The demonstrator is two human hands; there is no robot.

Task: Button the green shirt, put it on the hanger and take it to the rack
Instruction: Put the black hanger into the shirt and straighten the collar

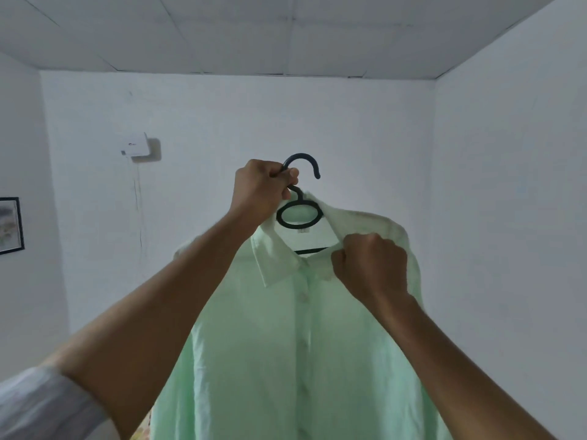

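Note:
The pale green shirt (286, 350) hangs on a black hanger (300, 214), raised in front of me, its front placket closed down the middle. My left hand (262, 192) grips the neck of the hanger just under the hook. My right hand (371, 265) pinches the right side of the collar, fingers curled around the fabric. Most of the hanger's bar is hidden inside the shirt.
White walls and a panelled ceiling surround me. A small white box (136, 147) is mounted on the far wall with a cable running down. A framed picture (11, 225) hangs on the left wall. No rack is in view.

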